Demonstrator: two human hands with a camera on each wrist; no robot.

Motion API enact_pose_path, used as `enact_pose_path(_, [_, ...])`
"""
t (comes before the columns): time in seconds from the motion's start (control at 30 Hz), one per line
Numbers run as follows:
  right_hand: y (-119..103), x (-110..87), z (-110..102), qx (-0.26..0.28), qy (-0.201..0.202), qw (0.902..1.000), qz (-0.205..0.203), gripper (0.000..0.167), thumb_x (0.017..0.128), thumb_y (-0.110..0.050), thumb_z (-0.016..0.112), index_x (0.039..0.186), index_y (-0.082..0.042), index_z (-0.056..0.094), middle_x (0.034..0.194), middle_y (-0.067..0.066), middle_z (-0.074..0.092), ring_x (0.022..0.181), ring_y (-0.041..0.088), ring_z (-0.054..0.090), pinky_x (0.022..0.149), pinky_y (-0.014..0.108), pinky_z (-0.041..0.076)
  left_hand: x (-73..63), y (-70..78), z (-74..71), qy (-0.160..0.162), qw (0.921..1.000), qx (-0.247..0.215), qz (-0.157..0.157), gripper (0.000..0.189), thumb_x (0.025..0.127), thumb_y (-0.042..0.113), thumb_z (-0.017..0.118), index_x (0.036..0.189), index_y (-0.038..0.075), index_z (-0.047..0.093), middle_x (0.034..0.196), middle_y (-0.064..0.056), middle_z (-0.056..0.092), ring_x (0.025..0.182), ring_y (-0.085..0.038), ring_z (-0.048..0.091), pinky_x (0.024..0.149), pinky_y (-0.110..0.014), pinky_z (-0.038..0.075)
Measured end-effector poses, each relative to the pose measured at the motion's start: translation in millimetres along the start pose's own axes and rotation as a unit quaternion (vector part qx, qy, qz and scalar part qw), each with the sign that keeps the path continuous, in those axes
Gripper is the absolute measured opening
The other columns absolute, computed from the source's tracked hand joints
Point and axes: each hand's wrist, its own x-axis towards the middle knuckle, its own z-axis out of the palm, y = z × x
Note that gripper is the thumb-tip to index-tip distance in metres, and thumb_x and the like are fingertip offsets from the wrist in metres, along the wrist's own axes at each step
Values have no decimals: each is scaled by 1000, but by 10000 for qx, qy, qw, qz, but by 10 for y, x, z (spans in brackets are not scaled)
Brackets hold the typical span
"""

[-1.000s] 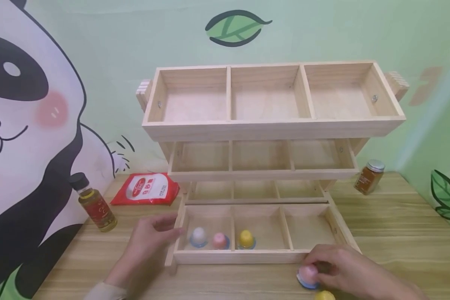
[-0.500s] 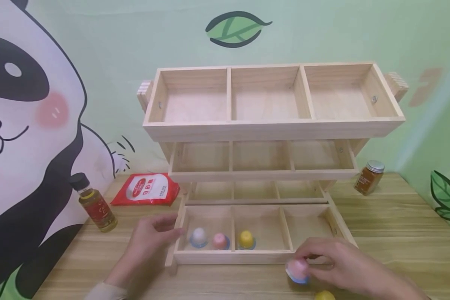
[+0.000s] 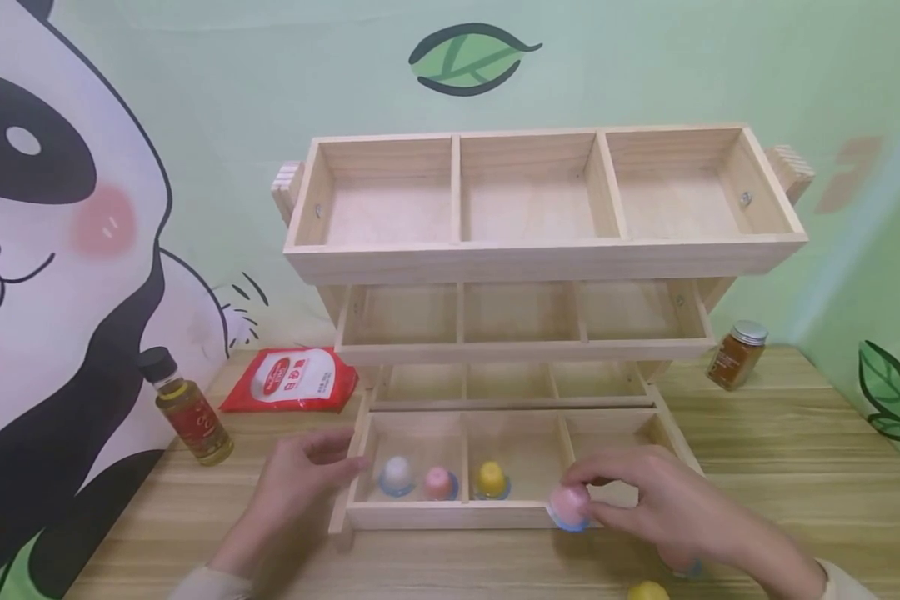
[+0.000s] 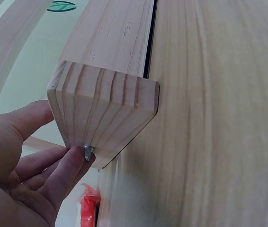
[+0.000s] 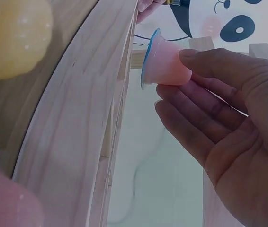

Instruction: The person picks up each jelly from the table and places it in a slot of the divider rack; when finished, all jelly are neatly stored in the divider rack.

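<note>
My right hand (image 3: 663, 492) pinches a pink jelly cup (image 3: 569, 507) with a blue-rimmed lid. In the right wrist view, thumb and fingers hold this jelly cup (image 5: 165, 61) by its narrow end. It overlaps the front wall of the bottom tray in the head view. My left hand (image 3: 303, 471) grips the left side of the wooden tiered box (image 3: 547, 262), thumb over the rim; in the left wrist view fingertips touch a metal bolt (image 4: 87, 152). White (image 3: 397, 473) and pink jelly cups (image 3: 439, 482) lie in the bottom tray's left compartment, a yellow jelly cup (image 3: 492, 478) in the middle one.
Near the front edge are another yellow jelly cup (image 3: 648, 592) and a pink cup (image 3: 678, 560) partly hidden under my right hand. An oil bottle (image 3: 187, 408) and a red-and-white packet (image 3: 292, 380) stand left of the box. A brown jar (image 3: 737, 356) is behind right.
My right hand has moved left and up with the pink jelly cup, from before the right compartment to the tray's front wall. My left hand has stayed in place.
</note>
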Motion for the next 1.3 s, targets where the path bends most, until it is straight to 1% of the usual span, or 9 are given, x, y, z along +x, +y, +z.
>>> enact_pose_path(0.13, [24,78,17,-50,93,9999,-55,35,85,-2,88,114,-15,76,112,-4,78,98,13,74,82,31,63,-4,6,3,3,10000,17,-75,63,86,39,91,142,17,69,134,-5,72,117,-25,70,103,-50,56])
enact_pose_path(0.27, [33,146,26,47,124,9999,76,30,88,-3,86,115,-13,77,112,-3,78,99,15,74,83,35,63,0,11,8,10,10000,48,-82,64,86,40,91,142,18,69,133,-4,72,116,-24,70,104,-51,55])
enact_pose_path(0.43, [33,229,41,-85,140,9993,337,25,91,-6,85,114,-13,78,111,-4,77,100,14,73,83,36,63,2,0,9,3,10000,21,-92,63,86,40,91,141,18,70,133,-4,72,114,-23,70,102,-49,56])
enact_pose_path(0.53, [33,276,43,-131,51,9986,507,22,93,-8,83,113,-13,78,111,-4,77,101,15,73,85,38,63,4,-3,10,-17,9999,-34,-108,63,86,40,91,141,17,69,133,-5,72,114,-23,70,101,-48,57])
enact_pose_path(0.67, [47,322,57,-19,-86,9973,733,19,96,-11,81,113,-14,77,112,-5,77,104,17,73,89,40,62,10,0,9,-39,9999,-82,-80,61,88,37,90,141,15,70,132,-7,73,114,-24,70,101,-48,57])
enact_pose_path(0.8, [73,352,86,54,-169,9958,896,19,96,-11,80,114,-13,76,113,-5,76,105,18,73,91,41,61,12,-12,1,-56,9999,-96,44,58,89,34,89,139,13,70,130,-9,73,113,-25,70,100,-47,58])
enact_pose_path(0.9, [94,375,110,27,-165,9957,910,19,96,-9,80,114,-10,77,113,-2,77,104,19,73,90,41,61,16,-17,-1,-61,9999,-46,70,58,89,34,89,140,13,70,131,-8,73,114,-25,70,101,-49,57])
enact_pose_path(1.07, [125,406,152,57,-110,9963,850,19,95,-7,80,114,-7,77,111,0,77,101,21,73,88,41,62,15,-16,-6,-44,10000,72,-1,62,88,38,89,142,15,69,133,-7,72,117,-25,70,103,-51,55])
enact_pose_path(1.3, [165,424,188,74,-170,9947,1014,21,94,-5,80,115,-7,76,111,1,77,101,20,73,89,40,62,22,-18,-2,-49,10000,33,-55,65,87,41,90,143,18,68,134,-4,72,118,-24,69,106,-51,54])
